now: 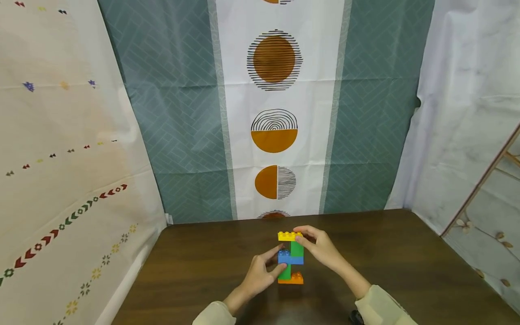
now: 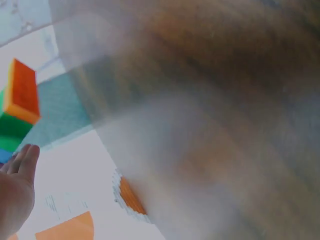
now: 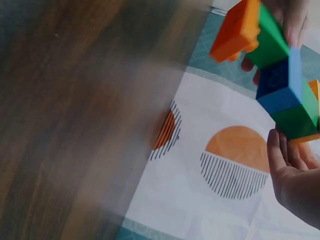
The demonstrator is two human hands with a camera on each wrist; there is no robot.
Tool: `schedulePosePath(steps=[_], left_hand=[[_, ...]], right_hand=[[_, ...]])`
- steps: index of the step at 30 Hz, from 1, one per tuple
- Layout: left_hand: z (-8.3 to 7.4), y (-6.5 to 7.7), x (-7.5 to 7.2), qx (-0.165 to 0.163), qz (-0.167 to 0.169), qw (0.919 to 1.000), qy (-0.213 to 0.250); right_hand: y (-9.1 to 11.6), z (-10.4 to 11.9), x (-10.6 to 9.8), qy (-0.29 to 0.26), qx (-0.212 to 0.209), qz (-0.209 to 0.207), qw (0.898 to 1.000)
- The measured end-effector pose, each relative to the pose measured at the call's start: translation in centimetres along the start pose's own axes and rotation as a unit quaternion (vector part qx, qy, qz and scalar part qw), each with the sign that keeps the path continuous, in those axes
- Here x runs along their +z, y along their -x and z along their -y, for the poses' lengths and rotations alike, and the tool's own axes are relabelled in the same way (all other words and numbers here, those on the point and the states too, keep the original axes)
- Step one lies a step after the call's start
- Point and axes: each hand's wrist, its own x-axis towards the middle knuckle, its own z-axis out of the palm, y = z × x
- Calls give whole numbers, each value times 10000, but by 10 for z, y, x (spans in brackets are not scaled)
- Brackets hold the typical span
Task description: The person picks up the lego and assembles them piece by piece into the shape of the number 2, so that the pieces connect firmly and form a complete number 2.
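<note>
A zigzag stack of toy building bricks is held up between both hands over the table. From the top it runs yellow brick (image 1: 285, 236), green brick (image 1: 297, 249), blue brick (image 1: 295, 260), lower green brick (image 1: 284, 272) and orange brick (image 1: 294, 280). My left hand (image 1: 259, 271) grips the stack from the left, its thumb on the lower green brick near the blue one. With thumb and fingers, my right hand (image 1: 322, 248) pinches the right end of the yellow brick. In the right wrist view the orange brick (image 3: 237, 31) overhangs to one side, studs showing.
A dark wooden table (image 1: 195, 257) spreads beneath the hands. Behind it hangs a green and white curtain (image 1: 280, 158) with orange circles. Patterned pale cloth (image 1: 73, 180) hangs at the left and white cloth (image 1: 455, 135) at the right.
</note>
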Motion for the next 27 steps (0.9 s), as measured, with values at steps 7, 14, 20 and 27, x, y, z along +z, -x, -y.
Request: schedulePosePath(steps=[7, 14, 20, 27], left_hand=[[-13, 2, -2, 477, 614, 9916, -1038], [-16, 3, 3, 830, 524, 9860, -1349], [-14, 5, 5, 926, 200, 9869, -1307], [-13, 7, 4, 583, 81, 9975, -380]], right_hand=[[-8, 6, -14, -327, 837, -479, 9948], [-8, 5, -14, -946, 1728, -535, 9789], [-6, 4, -9, -1105, 1880, -432, 9750], [1, -1, -7, -1031, 1424, 480, 9833]])
